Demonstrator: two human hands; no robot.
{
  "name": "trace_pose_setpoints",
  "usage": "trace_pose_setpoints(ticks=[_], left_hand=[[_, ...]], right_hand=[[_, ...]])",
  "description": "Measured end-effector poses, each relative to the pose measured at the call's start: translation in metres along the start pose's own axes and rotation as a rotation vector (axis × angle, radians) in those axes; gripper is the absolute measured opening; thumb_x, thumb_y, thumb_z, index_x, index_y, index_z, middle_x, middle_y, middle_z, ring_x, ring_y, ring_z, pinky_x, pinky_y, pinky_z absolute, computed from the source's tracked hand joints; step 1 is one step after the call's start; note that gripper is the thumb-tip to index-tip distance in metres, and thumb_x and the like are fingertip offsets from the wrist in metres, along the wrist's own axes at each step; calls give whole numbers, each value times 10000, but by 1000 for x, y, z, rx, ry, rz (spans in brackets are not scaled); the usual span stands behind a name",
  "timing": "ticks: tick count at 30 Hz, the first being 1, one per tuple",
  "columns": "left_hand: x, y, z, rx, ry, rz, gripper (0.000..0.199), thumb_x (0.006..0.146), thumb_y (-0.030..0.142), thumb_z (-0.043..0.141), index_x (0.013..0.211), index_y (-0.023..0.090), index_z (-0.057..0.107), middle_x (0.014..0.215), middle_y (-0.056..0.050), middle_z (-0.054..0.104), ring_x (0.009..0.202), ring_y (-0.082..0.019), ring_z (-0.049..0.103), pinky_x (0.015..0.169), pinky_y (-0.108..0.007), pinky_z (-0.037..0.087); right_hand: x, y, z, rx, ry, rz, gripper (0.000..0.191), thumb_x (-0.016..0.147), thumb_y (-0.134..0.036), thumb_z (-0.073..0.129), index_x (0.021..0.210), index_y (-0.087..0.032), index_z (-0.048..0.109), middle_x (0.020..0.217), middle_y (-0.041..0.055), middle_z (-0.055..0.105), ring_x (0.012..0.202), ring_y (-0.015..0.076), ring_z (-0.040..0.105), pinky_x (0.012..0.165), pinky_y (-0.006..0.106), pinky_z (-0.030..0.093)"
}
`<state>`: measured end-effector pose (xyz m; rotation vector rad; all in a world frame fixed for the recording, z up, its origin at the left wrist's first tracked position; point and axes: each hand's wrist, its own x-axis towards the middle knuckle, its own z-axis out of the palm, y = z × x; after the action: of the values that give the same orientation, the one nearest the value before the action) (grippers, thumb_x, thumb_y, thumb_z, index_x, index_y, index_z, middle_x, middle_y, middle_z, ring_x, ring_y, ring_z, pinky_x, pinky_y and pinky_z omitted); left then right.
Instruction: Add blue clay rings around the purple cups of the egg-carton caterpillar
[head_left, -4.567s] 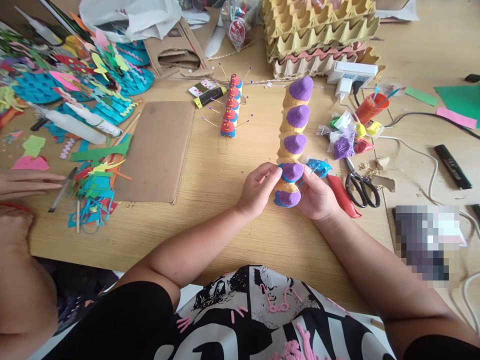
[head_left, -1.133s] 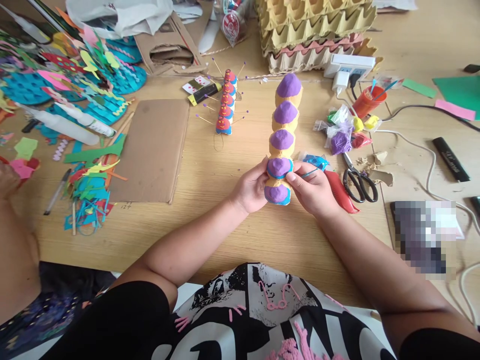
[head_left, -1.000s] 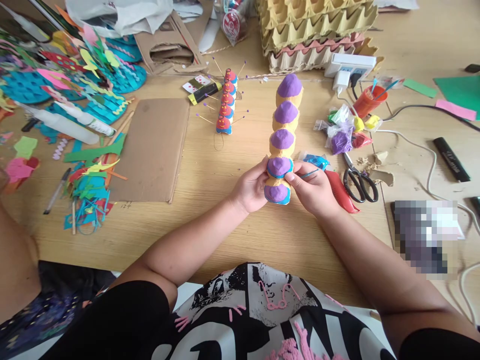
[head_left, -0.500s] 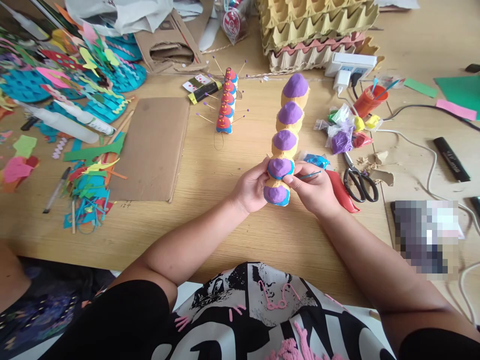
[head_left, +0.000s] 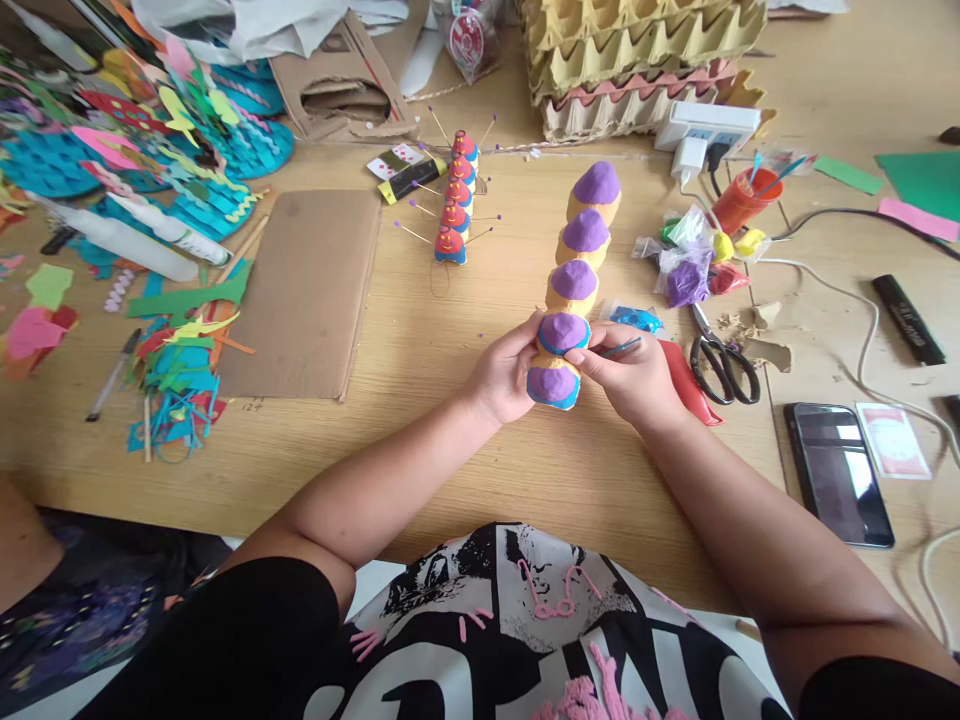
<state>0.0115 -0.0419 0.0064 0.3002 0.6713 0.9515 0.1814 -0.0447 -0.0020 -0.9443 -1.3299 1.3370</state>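
Note:
A yellow egg-carton strip [head_left: 574, 308] stretches away from me, each bump capped with purple clay. On the two nearest bumps, blue clay shows below the purple. My left hand [head_left: 507, 372] grips the strip's near part from the left, fingers closed round its side. My right hand [head_left: 634, 380] is pinched at the second bump from the near end, thumb tip against its edge. From between its fingers a thin blue stick [head_left: 622, 348] pokes out to the right; its other end is hidden. Behind lies a blue clay packet [head_left: 636, 319].
A red-and-blue caterpillar [head_left: 454, 205] with pin-like legs stands beyond my left hand. Scissors [head_left: 724, 365], a phone [head_left: 840, 475], clay bags [head_left: 686, 265] and an orange cup [head_left: 742, 200] are right. Cardboard [head_left: 300, 300] and paper scraps [head_left: 180, 380] lie left; egg trays [head_left: 637, 70] are stacked behind.
The strip's far end has dipped slightly lower in view. Both hands keep their hold in nearly the same place, and the whole view has shifted a little.

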Motion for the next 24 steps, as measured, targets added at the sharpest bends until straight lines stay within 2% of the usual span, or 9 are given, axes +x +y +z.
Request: trace_pose_setpoints(ticks=[8, 12, 16, 20, 24], left_hand=[[-1, -2, 1, -57, -13, -35, 428, 1164, 406, 528, 902, 178, 779, 815, -34, 818, 758, -146, 805, 795, -250, 656], [0, -2, -1, -34, -15, -25, 438, 1134, 500, 590, 912, 178, 786, 833, -49, 824, 841, -178, 831, 850, -280, 665], [3, -3, -4, 17, -18, -8, 473, 1091, 605, 636, 958, 184, 804, 885, -68, 842, 948, -223, 852, 831, -303, 667], [4, -5, -7, 25, -25, 11, 441, 1080, 585, 665, 933, 193, 804, 892, -64, 845, 954, -223, 846, 824, -300, 664], [4, -5, -7, 16, -29, 14, 409, 1101, 520, 647, 933, 187, 816, 890, -57, 838, 884, -186, 823, 796, -275, 658]], right_hand=[[-2, -1, 1, 6, 27, -35, 388, 727, -491, 1058, 686, -239, 766, 749, -6, 748, 699, 153, 643, 667, 317, 562], [0, 5, -1, 59, -7, -22, 374, 738, -522, 1048, 718, -255, 786, 777, -13, 757, 727, 159, 671, 718, 333, 596], [0, 14, -2, 155, -44, 45, 339, 762, -564, 1025, 823, -282, 847, 824, -5, 803, 786, 190, 734, 788, 371, 646], [-1, 16, -1, 196, -31, 38, 276, 789, -513, 1022, 831, -292, 862, 842, -5, 824, 796, 187, 750, 813, 374, 650], [-1, 14, -1, 231, -60, 81, 301, 773, -534, 1026, 826, -286, 863, 840, -2, 831, 792, 192, 758, 824, 381, 658]])
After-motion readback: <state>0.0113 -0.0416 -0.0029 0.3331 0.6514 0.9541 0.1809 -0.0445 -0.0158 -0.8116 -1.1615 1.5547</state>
